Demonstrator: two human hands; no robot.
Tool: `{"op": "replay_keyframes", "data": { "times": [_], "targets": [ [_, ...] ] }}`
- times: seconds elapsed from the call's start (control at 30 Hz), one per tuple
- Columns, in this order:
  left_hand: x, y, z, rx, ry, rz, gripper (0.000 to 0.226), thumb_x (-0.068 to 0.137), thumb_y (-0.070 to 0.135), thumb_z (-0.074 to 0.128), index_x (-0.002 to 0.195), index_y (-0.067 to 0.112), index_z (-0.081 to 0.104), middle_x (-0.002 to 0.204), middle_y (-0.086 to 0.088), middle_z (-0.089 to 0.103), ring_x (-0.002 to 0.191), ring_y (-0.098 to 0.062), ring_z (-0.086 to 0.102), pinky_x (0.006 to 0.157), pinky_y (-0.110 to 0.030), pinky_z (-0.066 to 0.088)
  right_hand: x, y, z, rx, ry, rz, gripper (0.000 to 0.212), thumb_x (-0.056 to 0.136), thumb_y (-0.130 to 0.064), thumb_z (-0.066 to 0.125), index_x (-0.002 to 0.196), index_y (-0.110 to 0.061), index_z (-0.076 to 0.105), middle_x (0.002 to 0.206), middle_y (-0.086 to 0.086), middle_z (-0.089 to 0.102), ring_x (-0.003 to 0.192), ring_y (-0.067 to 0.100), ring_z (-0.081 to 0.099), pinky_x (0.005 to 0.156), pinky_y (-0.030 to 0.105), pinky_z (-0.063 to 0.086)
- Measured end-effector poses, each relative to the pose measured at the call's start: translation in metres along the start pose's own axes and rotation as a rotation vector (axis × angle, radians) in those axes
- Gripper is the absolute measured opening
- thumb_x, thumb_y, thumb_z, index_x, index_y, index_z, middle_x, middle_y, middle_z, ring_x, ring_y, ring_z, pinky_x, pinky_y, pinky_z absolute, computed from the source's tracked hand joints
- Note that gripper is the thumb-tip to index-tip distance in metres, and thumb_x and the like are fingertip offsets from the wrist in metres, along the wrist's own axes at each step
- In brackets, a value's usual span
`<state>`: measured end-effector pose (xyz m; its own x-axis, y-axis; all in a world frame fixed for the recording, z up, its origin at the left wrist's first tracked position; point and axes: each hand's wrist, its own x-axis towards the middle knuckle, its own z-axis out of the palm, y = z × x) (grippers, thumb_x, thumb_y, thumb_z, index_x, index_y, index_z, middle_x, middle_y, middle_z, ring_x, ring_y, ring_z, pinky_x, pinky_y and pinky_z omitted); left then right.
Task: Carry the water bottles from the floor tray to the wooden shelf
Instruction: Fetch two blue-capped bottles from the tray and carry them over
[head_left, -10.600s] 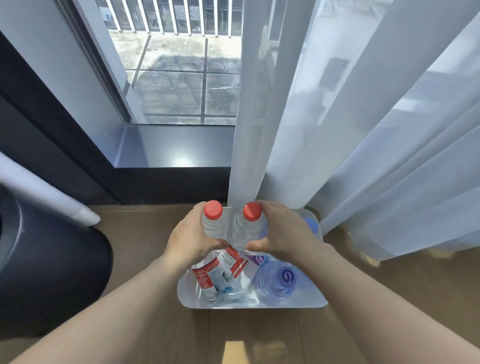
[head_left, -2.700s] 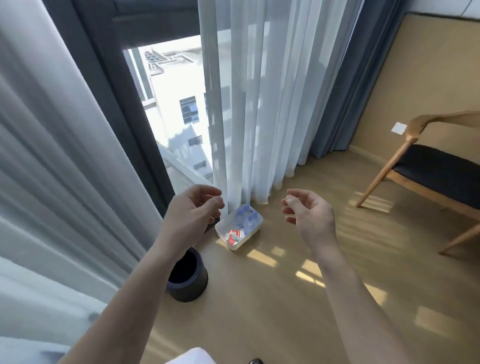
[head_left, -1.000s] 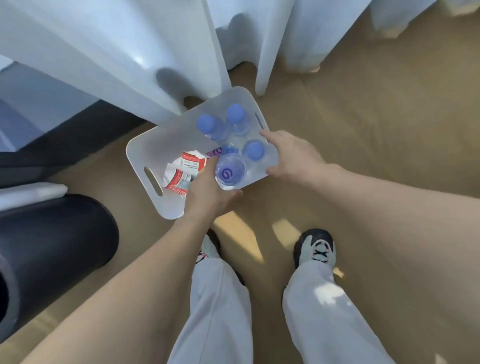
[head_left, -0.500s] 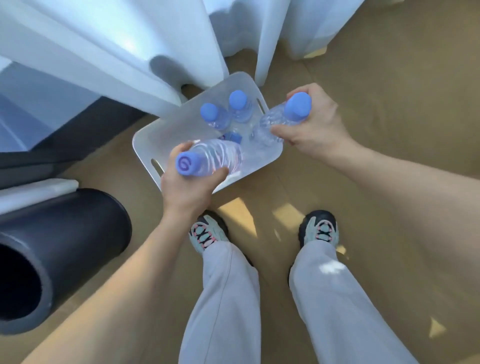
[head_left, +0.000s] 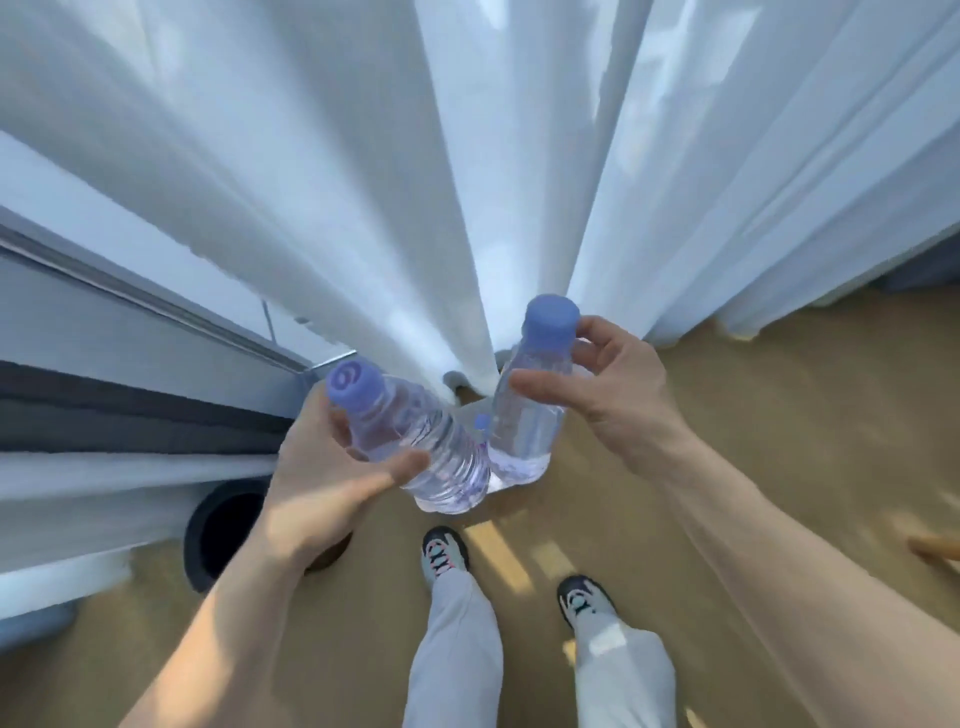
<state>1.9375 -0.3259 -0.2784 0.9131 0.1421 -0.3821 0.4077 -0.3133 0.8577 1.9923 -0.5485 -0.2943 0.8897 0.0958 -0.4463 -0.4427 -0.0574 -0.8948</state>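
My left hand (head_left: 324, 480) grips a clear water bottle (head_left: 415, 447) with a purple cap, tilted so the cap points up and left. My right hand (head_left: 618, 395) grips a second clear, purple-capped water bottle (head_left: 530, 410), held nearly upright. Both bottles are raised in front of me, their bases close together. The floor tray is almost wholly hidden behind the bottles. One small purple cap (head_left: 482, 422) of a bottle below shows between them. The wooden shelf is not in view.
White sheer curtains (head_left: 467, 156) hang right ahead and fill the upper view. A black round bin (head_left: 218, 535) stands on the wooden floor (head_left: 779, 415) at the left, beside a dark window frame (head_left: 130, 415). My two feet (head_left: 447, 553) stand below the bottles.
Both hands have lifted their bottles well up from the tray. My view has risen, so the tray dropped out of sight behind the bottles.
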Motion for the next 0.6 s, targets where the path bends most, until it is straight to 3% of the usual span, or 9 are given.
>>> {"op": "replay_keyframes", "data": {
  "times": [0.07, 0.13, 0.2, 0.27, 0.37, 0.43, 0.53, 0.6],
  "targets": [
    [-0.036, 0.045, -0.023, -0.115, 0.065, 0.044, 0.058, 0.048, 0.019, 0.083, 0.101, 0.019, 0.059, 0.084, 0.006, 0.074, 0.079, 0.0, 0.071, 0.067, -0.012, 0.051, -0.029, -0.057, 0.017, 0.043, -0.076, -0.062, 0.055, 0.046, -0.036, 0.089, 0.092, -0.02, 0.064, 0.086, -0.002, 0.076, 0.076, 0.015, 0.072, 0.074, 0.034, 0.055],
    [-0.08, 0.079, -0.04, -0.28, 0.161, 0.084, 0.056, 0.05, 0.022, 0.078, 0.102, 0.016, 0.059, 0.091, 0.002, 0.075, 0.09, -0.016, 0.072, 0.076, -0.029, 0.055, -0.065, -0.11, 0.038, 0.135, -0.177, -0.106, 0.045, 0.052, -0.04, 0.08, 0.086, -0.015, 0.064, 0.075, -0.001, 0.074, 0.064, 0.015, 0.07, 0.063, 0.036, 0.057],
    [-0.126, 0.105, -0.052, -0.433, 0.249, 0.121, 0.051, 0.055, 0.023, 0.072, 0.103, 0.013, 0.059, 0.092, -0.004, 0.075, 0.091, -0.025, 0.071, 0.074, -0.037, 0.056, -0.105, -0.154, 0.063, 0.184, -0.328, -0.124, 0.038, 0.064, -0.039, 0.07, 0.084, -0.007, 0.065, 0.072, 0.005, 0.07, 0.06, 0.016, 0.068, 0.053, 0.034, 0.057],
    [-0.174, 0.119, -0.066, -0.539, 0.363, 0.129, 0.056, 0.057, 0.029, 0.069, 0.108, 0.01, 0.061, 0.092, -0.009, 0.075, 0.087, -0.03, 0.072, 0.069, -0.036, 0.056, -0.148, -0.186, 0.093, 0.129, -0.49, -0.148, 0.033, 0.076, -0.037, 0.066, 0.081, -0.005, 0.066, 0.068, 0.006, 0.069, 0.06, 0.017, 0.067, 0.051, 0.032, 0.057],
    [-0.248, 0.123, -0.098, -0.661, 0.566, 0.114, 0.042, 0.055, 0.035, 0.067, 0.095, 0.021, 0.071, 0.094, -0.017, 0.074, 0.091, -0.04, 0.069, 0.081, -0.051, 0.054, -0.212, -0.212, 0.142, 0.074, -0.739, -0.164, 0.026, 0.085, -0.032, 0.061, 0.079, -0.008, 0.068, 0.065, 0.003, 0.067, 0.058, 0.016, 0.066, 0.051, 0.033, 0.058],
    [-0.304, 0.122, -0.125, -0.71, 0.727, 0.125, 0.032, 0.053, 0.037, 0.065, 0.081, 0.026, 0.075, 0.083, -0.009, 0.076, 0.078, -0.032, 0.071, 0.073, -0.044, 0.054, -0.255, -0.222, 0.18, 0.033, -0.889, -0.162, 0.027, 0.086, -0.031, 0.059, 0.084, -0.006, 0.069, 0.068, 0.004, 0.068, 0.062, 0.018, 0.067, 0.049, 0.033, 0.058],
    [-0.397, 0.116, -0.158, -0.752, 0.95, 0.155, 0.02, 0.055, 0.026, 0.071, 0.072, 0.018, 0.077, 0.068, -0.007, 0.075, 0.058, -0.021, 0.071, 0.053, -0.03, 0.056, -0.323, -0.218, 0.239, -0.048, -1.097, -0.168, 0.033, 0.086, -0.034, 0.06, 0.092, -0.003, 0.069, 0.082, 0.012, 0.068, 0.082, 0.041, 0.069, 0.062, 0.049, 0.06],
    [-0.462, 0.104, -0.178, -0.727, 1.098, 0.148, 0.013, 0.058, 0.024, 0.074, 0.069, 0.018, 0.076, 0.064, -0.006, 0.074, 0.054, -0.018, 0.069, 0.051, -0.027, 0.054, -0.378, -0.208, 0.277, -0.108, -1.224, -0.19, 0.034, 0.087, -0.035, 0.058, 0.093, -0.002, 0.068, 0.082, 0.012, 0.067, 0.079, 0.036, 0.07, 0.065, 0.05, 0.06]
  ]
}}
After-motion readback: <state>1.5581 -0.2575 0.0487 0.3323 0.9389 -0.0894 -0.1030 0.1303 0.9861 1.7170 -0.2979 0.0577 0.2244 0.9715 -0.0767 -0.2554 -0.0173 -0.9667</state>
